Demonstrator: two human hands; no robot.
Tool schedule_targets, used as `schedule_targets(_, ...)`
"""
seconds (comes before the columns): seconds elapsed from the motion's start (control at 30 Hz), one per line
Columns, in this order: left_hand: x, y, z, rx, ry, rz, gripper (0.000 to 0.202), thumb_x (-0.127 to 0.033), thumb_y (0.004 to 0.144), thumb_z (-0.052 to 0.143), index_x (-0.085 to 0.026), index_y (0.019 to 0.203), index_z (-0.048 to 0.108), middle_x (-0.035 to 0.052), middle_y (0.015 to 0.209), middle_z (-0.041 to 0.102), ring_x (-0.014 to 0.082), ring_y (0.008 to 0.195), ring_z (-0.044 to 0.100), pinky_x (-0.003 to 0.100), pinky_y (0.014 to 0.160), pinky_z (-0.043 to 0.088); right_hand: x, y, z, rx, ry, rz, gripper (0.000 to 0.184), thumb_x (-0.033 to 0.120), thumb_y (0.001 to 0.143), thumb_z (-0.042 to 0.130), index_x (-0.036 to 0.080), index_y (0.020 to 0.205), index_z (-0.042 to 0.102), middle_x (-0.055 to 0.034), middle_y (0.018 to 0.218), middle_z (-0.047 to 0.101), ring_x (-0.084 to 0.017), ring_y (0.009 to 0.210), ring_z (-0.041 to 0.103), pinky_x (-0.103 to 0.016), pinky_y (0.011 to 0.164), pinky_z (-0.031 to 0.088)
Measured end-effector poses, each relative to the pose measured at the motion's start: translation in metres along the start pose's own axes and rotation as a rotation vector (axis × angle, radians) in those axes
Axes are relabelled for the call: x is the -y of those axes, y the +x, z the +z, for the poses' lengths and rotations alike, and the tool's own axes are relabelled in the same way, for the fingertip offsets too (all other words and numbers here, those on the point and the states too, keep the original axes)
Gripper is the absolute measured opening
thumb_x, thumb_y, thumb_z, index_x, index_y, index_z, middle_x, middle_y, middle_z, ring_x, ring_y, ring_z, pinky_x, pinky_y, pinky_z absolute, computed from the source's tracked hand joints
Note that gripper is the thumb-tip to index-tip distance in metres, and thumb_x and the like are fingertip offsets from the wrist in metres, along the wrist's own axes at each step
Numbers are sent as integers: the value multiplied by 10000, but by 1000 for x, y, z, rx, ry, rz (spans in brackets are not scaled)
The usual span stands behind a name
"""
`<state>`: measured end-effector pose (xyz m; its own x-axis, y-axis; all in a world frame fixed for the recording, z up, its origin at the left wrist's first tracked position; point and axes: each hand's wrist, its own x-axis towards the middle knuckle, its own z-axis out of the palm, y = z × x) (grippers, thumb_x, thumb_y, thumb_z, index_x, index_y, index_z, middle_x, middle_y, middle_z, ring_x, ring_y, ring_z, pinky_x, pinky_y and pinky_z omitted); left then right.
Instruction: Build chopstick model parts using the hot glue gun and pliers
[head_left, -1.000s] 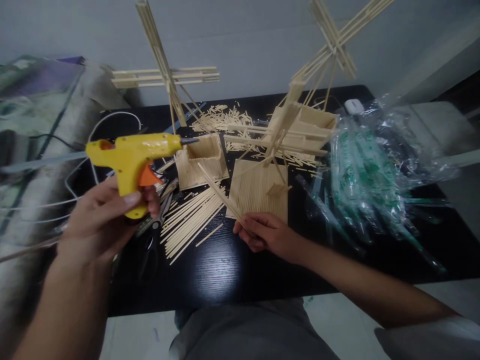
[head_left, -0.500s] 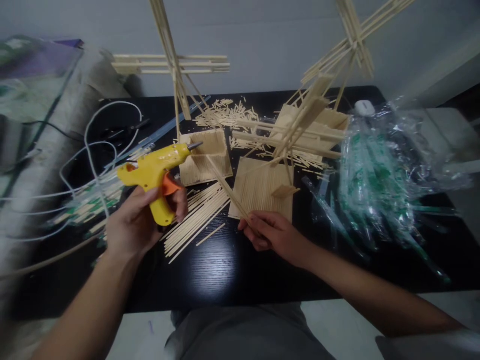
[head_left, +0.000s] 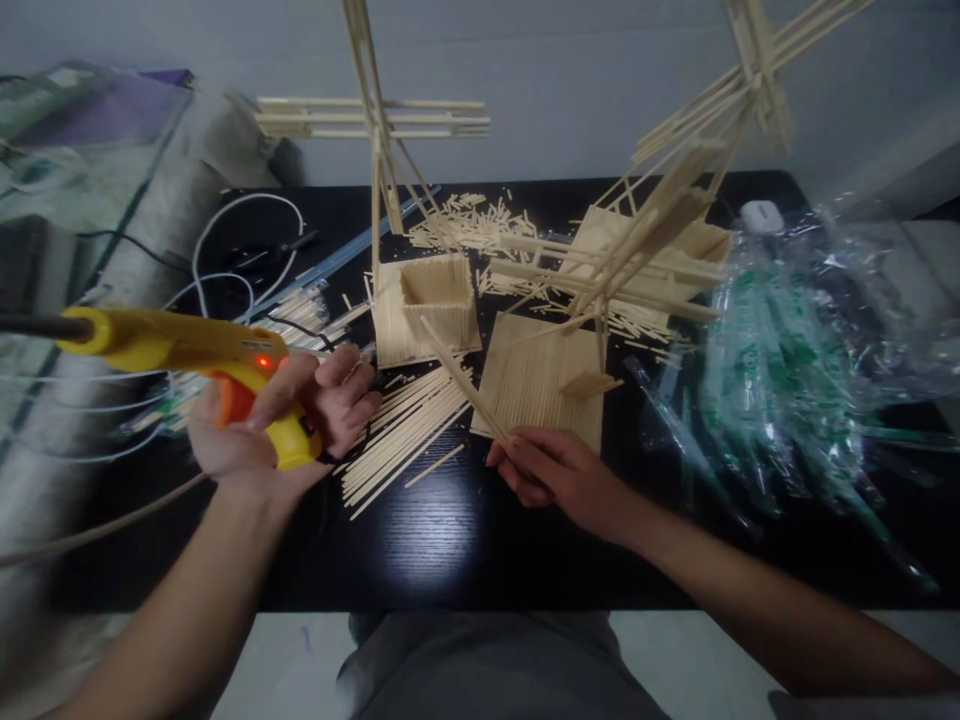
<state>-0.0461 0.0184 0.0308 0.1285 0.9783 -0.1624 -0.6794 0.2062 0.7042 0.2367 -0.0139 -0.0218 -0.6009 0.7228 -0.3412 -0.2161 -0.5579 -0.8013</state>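
Note:
A yellow hot glue gun (head_left: 180, 342) with an orange trigger rests in my left hand (head_left: 300, 420), its nozzle turned to the left and a red light glowing on its body. Some fingers of that hand curl loosely near the handle. My right hand (head_left: 555, 470) pinches the near end of a narrow strip of wooden sticks (head_left: 465, 385), which points up and left. The strip's far end lies in front of a small open stick box on a stick panel (head_left: 386, 335). Beside my right hand is a flat stick panel (head_left: 536, 370) with a small piece standing on it.
Loose sticks (head_left: 397, 435) lie fanned out between my hands, and short cut pieces (head_left: 480, 222) are heaped behind. Two windmill-like stick structures (head_left: 375, 120) rise at the back. Plastic packets (head_left: 780, 360) cover the table's right side; white cables (head_left: 199, 260) loop on the left.
My left hand has swung the glue gun round, so its nozzle points left instead of right. The camera view has shifted slightly left. My right hand keeps its hold on the strip.

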Motion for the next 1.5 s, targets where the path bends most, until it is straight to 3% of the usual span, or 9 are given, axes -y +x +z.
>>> schedule_targets(0.07,-3,1,-4,88,50,-41,498,-407,626,798,-179,480,381,60,755,508,143,613,495,264,452,446,-1,0,0,1,-3,-4,383,508,1000,674,129,948,693,39,713,544,-55,532,398,-244,497,263)
schedule_targets(0.13,-5,3,-7,206,137,-36,248,-352,624,768,-173,625,597,69,762,589,160,573,558,261,400,423,-2,1,-1,1,-1,-11,382,508,1002,669,129,957,694,36,721,550,-54,533,400,-242,499,268)
schedule_targets(0.2,-5,4,-9,294,240,36,248,-313,670,731,-153,860,740,94,824,691,176,520,610,269,359,410,-4,1,-2,0,0,-15,382,509,1004,663,131,965,695,32,728,556,-56,535,399,-241,501,274)
schedule_targets(0.27,0,3,-8,296,356,114,315,-269,730,696,-126,997,784,125,912,755,168,468,627,279,359,427,-5,1,-3,-8,-6,-20,387,515,1005,659,131,971,697,29,734,562,-58,540,400,-240,507,284)
schedule_targets(0.43,19,-7,-12,120,605,184,180,-253,806,769,-119,916,818,125,890,782,129,449,600,249,396,456,-3,2,-3,-33,-11,-37,410,543,987,673,135,968,702,36,720,555,-54,539,393,-233,523,304)
schedule_targets(0.57,28,-14,-21,84,737,219,179,-286,849,807,-150,963,832,96,758,765,137,472,607,231,418,481,-1,2,-2,-59,-59,-77,406,547,986,666,144,956,702,35,722,552,-61,552,410,-235,525,313)
schedule_targets(0.83,27,-7,-3,84,589,330,166,-291,801,851,-160,837,756,72,893,731,133,509,632,242,383,484,-2,-3,1,-120,-244,-150,349,481,1026,610,153,956,707,19,751,584,-76,576,455,-241,526,351)
schedule_targets(1.13,41,0,-1,-275,667,382,261,-154,689,900,-171,742,645,33,909,706,158,800,706,189,553,593,-5,-3,2,-133,-378,-165,264,403,1002,668,176,868,669,22,751,622,-100,657,538,-239,602,423)
schedule_targets(1.5,45,9,7,-449,700,374,266,-196,652,911,-168,748,664,28,935,727,153,847,724,196,644,642,0,-2,5,-71,-126,25,429,566,878,789,156,868,661,31,730,611,-66,585,473,-210,522,370)
